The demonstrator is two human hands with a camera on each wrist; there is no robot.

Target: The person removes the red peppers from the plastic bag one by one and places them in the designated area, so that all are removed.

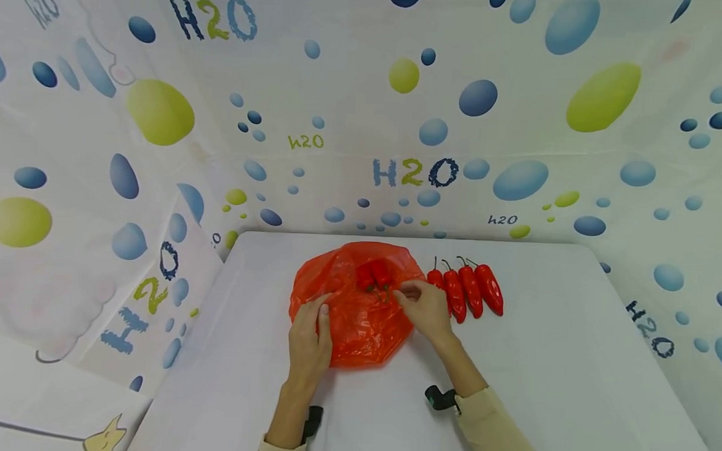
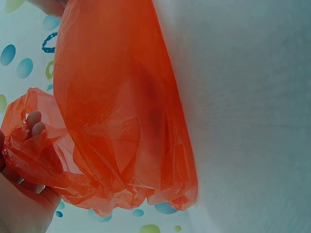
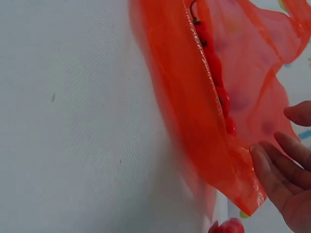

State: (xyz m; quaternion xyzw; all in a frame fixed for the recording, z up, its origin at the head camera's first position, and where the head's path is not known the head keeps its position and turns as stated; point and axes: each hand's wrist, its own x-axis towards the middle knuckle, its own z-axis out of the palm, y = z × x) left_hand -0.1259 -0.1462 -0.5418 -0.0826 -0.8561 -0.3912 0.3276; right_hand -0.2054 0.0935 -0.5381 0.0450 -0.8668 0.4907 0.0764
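Observation:
A thin red plastic bag (image 1: pixel 366 335) lies on the table with its mouth spread open. Inside it are red chili peppers (image 1: pixel 380 274) with green stems, partly seen through the opening. At the bag's left side, my left hand (image 1: pixel 311 336) grips its gathered edge; the fingertips (image 2: pixel 35 121) show through the folds in the left wrist view. My right hand (image 1: pixel 427 311) is at the opposite edge, fingers loosely bent and spread, holding nothing. The right wrist view shows the thumb and fingertips apart beside the bag's rim (image 3: pixel 243 170).
To the right of the bag, several red chili peppers (image 1: pixel 471 290) lie side by side in a row, stems pointing away. The white table (image 1: pixel 547 365) meets a patterned sheet (image 1: pixel 353 106) at the back and sides.

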